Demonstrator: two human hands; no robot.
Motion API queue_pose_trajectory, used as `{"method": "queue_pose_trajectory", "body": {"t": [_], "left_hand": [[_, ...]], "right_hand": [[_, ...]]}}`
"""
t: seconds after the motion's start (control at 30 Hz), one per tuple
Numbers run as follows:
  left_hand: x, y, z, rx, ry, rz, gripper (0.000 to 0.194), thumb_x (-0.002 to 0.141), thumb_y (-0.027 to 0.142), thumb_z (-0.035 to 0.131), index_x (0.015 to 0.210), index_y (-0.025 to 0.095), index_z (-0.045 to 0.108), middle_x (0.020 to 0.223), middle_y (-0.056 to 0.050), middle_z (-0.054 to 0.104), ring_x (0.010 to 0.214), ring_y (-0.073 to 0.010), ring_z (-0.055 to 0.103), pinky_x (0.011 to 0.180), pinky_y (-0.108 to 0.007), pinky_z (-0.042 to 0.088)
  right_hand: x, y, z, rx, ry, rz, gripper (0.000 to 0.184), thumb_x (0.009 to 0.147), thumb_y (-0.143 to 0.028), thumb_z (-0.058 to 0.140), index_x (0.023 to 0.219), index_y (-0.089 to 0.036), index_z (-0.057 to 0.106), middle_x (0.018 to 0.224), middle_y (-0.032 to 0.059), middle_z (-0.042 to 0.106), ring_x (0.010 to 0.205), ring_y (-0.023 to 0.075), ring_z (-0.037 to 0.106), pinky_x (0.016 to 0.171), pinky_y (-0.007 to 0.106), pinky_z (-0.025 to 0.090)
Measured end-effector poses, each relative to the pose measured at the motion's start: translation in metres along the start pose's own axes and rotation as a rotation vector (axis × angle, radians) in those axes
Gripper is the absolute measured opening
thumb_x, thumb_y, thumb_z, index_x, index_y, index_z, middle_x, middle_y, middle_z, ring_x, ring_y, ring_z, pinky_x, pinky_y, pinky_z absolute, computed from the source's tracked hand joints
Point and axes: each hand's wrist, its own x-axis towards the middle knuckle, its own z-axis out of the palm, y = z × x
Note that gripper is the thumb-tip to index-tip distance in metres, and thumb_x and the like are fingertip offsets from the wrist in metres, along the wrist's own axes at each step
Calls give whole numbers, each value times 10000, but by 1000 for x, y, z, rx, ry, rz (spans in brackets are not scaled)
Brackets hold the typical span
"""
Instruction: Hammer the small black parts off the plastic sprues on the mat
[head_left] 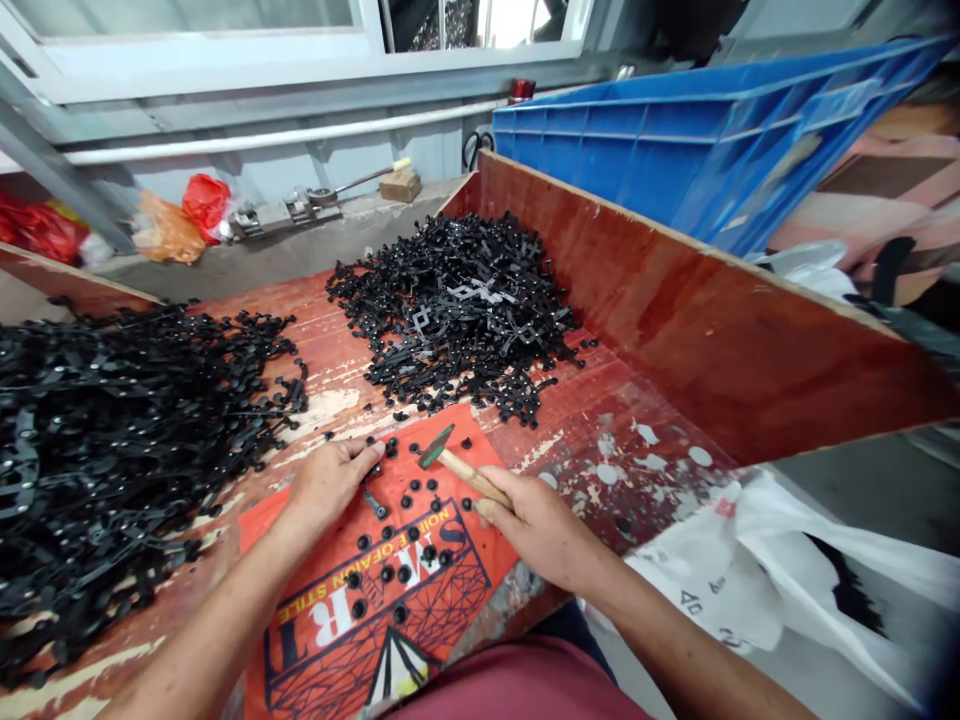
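My right hand (529,520) is wrapped round the wooden handle of a small hammer (469,477). Its green-and-dark head points away from me, above an orange printed cloth (457,625). To its left, the thumb and fingers of my left hand (330,485) pinch a small black link (373,502) at the cloth's far edge; the fingers partly hide it. Several small round black caps (387,574) lie scattered over the cloth, between and in front of my hands.
Black linkage parts form a big heap (97,430) at the left and another heap (465,310) at the back. A reddish wooden board (637,310) walls the right side, with a blue crate (615,150) behind it. White sacks (720,570) lie at lower right.
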Motion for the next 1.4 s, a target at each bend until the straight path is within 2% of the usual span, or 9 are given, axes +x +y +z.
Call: {"method": "queue_pose_trajectory", "body": {"t": [0.1, 0.2, 0.43, 0.57, 0.73, 0.9, 1.03, 1.2, 1.4], "left_hand": [[1, 0, 1, 21, 3, 15, 427, 746, 599, 600, 590, 205, 653, 436, 10, 566, 481, -168, 480, 518, -275, 286], [-1, 3, 1, 60, -1, 25, 430, 768, 603, 576, 632, 209, 681, 461, 8, 591, 506, -183, 517, 534, -272, 304], [-8, 8, -7, 136, 11, 83, 439, 812, 596, 516, 700, 220, 713, 682, -50, 724, 716, -261, 635, 628, -287, 390], [-6, 6, -6, 132, -1, 90, 421, 817, 588, 519, 695, 229, 702, 656, -31, 711, 691, -251, 631, 642, -282, 399], [-9, 5, -3, 139, 29, 91, 417, 831, 581, 516, 694, 235, 704, 669, -28, 717, 662, -243, 621, 629, -276, 388], [-11, 9, -4, 210, 44, 82, 415, 866, 561, 490, 826, 245, 756, 738, -50, 743, 717, -256, 646, 670, -284, 391], [-11, 11, -5, 276, 22, 80, 471, 907, 571, 421, 886, 248, 763, 819, -79, 760, 800, -279, 666, 726, -305, 397], [-10, 9, -5, 334, 3, 85, 483, 928, 536, 376, 945, 249, 764, 852, -88, 759, 809, -290, 663, 711, -318, 378], [-9, 14, -14, 56, -59, 138, 444, 850, 558, 459, 648, 206, 639, 624, -19, 629, 642, -213, 541, 635, -292, 358]], "right_hand": [[5, -12, -6, -30, 13, -59, 412, 984, -220, 454, 1371, -302, 570, 991, 11, 740, 781, 168, 653, 712, 280, 467], [18, -24, -6, -93, 51, -197, 555, 1009, -208, 408, 1533, -386, 367, 1340, 17, 650, 1034, 194, 665, 913, 328, 487], [46, -20, 16, -419, 65, -272, 575, 1003, -239, 485, 1535, -408, 349, 1059, 19, 758, 815, 187, 701, 716, 283, 519], [46, -21, 9, -427, 56, -281, 576, 996, -231, 496, 1527, -415, 365, 1005, 12, 764, 788, 183, 701, 714, 287, 526], [43, -33, -1, -313, 116, -355, 548, 1034, -236, 392, 1568, -327, 308, 1229, 59, 707, 1007, 212, 684, 852, 335, 535], [40, -27, 9, -495, 42, -260, 560, 1004, -228, 454, 1548, -323, 358, 1003, 56, 757, 794, 218, 701, 714, 329, 542], [37, -28, 13, -437, 82, -314, 582, 1031, -233, 403, 1583, -332, 251, 1054, 47, 749, 846, 196, 693, 762, 310, 529], [39, -34, 16, -509, -4, -251, 544, 999, -230, 454, 1536, -292, 389, 922, 60, 767, 754, 232, 700, 668, 323, 526], [33, -41, -14, -87, 148, -279, 542, 1037, -234, 383, 1564, -335, 307, 1434, 7, 582, 1166, 191, 633, 1018, 353, 492]]}}
